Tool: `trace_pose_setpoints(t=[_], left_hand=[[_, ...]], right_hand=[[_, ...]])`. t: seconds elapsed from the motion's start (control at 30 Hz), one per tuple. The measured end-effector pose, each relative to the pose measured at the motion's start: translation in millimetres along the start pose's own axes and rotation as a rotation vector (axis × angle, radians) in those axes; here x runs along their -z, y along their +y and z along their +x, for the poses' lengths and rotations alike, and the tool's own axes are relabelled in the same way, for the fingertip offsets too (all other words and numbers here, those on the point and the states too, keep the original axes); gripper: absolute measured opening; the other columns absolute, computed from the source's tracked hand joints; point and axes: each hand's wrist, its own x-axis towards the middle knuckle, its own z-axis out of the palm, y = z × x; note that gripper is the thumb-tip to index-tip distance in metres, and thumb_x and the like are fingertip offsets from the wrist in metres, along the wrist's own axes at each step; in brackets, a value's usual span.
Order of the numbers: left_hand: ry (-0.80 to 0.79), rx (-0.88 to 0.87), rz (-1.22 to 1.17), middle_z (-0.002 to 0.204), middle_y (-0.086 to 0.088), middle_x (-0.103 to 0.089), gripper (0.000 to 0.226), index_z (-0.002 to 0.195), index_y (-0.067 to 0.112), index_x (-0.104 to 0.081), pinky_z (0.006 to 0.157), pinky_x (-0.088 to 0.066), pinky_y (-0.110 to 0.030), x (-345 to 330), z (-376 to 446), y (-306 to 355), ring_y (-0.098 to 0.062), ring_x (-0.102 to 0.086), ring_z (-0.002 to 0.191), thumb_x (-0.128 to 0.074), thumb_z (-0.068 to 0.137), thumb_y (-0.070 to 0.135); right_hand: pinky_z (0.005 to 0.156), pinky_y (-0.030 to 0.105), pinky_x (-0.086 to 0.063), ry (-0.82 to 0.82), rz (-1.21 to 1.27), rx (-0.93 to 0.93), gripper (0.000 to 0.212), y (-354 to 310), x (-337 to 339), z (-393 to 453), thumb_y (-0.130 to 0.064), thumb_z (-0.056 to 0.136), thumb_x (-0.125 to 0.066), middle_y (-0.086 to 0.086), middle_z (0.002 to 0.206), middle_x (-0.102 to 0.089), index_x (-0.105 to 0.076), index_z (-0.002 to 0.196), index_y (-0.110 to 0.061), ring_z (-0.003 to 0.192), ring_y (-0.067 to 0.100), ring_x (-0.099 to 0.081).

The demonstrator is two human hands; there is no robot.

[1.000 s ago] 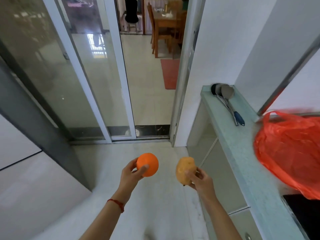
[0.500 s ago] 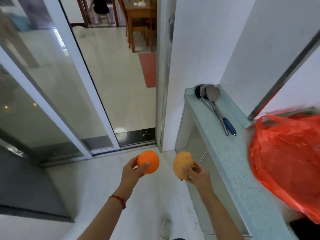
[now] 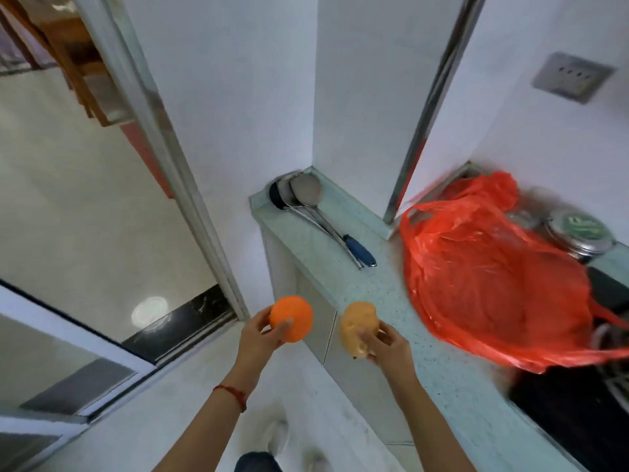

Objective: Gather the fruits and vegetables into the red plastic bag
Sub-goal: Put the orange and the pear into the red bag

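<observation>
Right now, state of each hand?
Left hand: closed on the orange, off the counter.
Right hand: closed on the potato, short of the red bag.

A home kitchen: a pale green speckled stone counter (image 3: 343,267) runs along white walls, with steel ladles with a blue handle (image 3: 326,223) lying in its corner, a round steel lidded pot (image 3: 582,233) and a black glass cooktop (image 3: 575,417) further along. An aluminium-framed sliding glass door (image 3: 112,185) opens onto a tiled room with brown wooden furniture (image 3: 64,52).
</observation>
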Motion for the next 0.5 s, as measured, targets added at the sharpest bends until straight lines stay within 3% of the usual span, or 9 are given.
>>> trace_pose_setpoints(t=[0.07,0.13,0.33,0.5], left_hand=[[-0.104,0.020,0.048,0.116,-0.008,-0.052,0.088,0.122,0.013,-0.052,0.073,-0.052,-0.034,-13,20,7,-0.027,-0.055,0.100,-0.074,0.046,0.051],[-0.195,0.026,0.088,0.114,-0.010,-0.052,0.105,0.127,0.008,-0.048,0.076,-0.051,-0.036,-26,37,14,-0.028,-0.055,0.100,-0.069,0.035,0.054],[-0.495,0.056,0.141,0.119,-0.014,-0.050,0.107,0.128,0.007,-0.046,0.058,-0.055,-0.019,-63,68,32,-0.031,-0.055,0.108,-0.070,0.033,0.050],[-0.643,0.038,0.185,0.115,-0.014,-0.053,0.100,0.122,0.009,-0.050,0.056,-0.056,-0.018,-94,74,39,-0.031,-0.057,0.106,-0.071,0.033,0.050]], right_hand=[[0.077,0.049,-0.055,0.088,0.050,-0.035,0.043,2,8,0,-0.011,0.077,-0.071,0.001,0.084,-0.065,-0.058,0.117,-0.005,0.072,0.019,-0.061],[0.072,0.044,-0.055,0.174,0.118,-0.058,0.043,3,14,-3,-0.009,0.078,-0.070,0.002,0.084,-0.064,-0.056,0.118,-0.005,0.071,0.018,-0.060],[0.062,0.031,-0.057,0.413,0.341,-0.095,0.037,6,21,-19,-0.006,0.078,-0.069,0.002,0.085,-0.063,-0.055,0.113,-0.007,0.075,0.018,-0.061],[0.072,0.036,-0.056,0.555,0.400,-0.077,0.028,5,32,-35,-0.008,0.079,-0.069,0.002,0.085,-0.064,-0.056,0.103,-0.012,0.079,0.019,-0.062]])
